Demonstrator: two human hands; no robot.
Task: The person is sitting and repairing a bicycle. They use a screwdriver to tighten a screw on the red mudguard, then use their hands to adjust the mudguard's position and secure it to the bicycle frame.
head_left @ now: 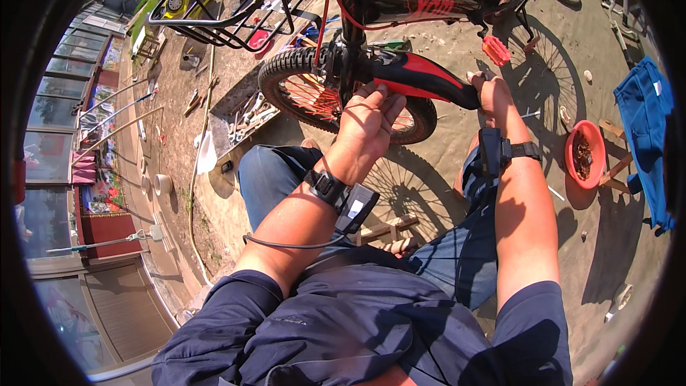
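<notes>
A black and red mudguard [427, 73] stretches over the front wheel [306, 94] of a bicycle, from the black fork [351, 50] towards my right. My right hand [493, 96] is closed around the mudguard's free dark end. At its other end, next to the fork, my left hand [370, 123] has its fingers bent against the red edge; the fingertips are partly hidden. Red spokes and a knobbly black tyre show beneath. Above runs the dark frame [421, 1] with red markings, and red cables come down by the fork.
A black wire basket [239, 11] hangs at the bicycle's front. Left of the wheel, a tray [227, 144] holds several metal tools. To my right stand a red bowl [599, 141] with brown bits in it and a blue cloth seat [644, 118]. A red pedal [495, 50] juts out above my right hand.
</notes>
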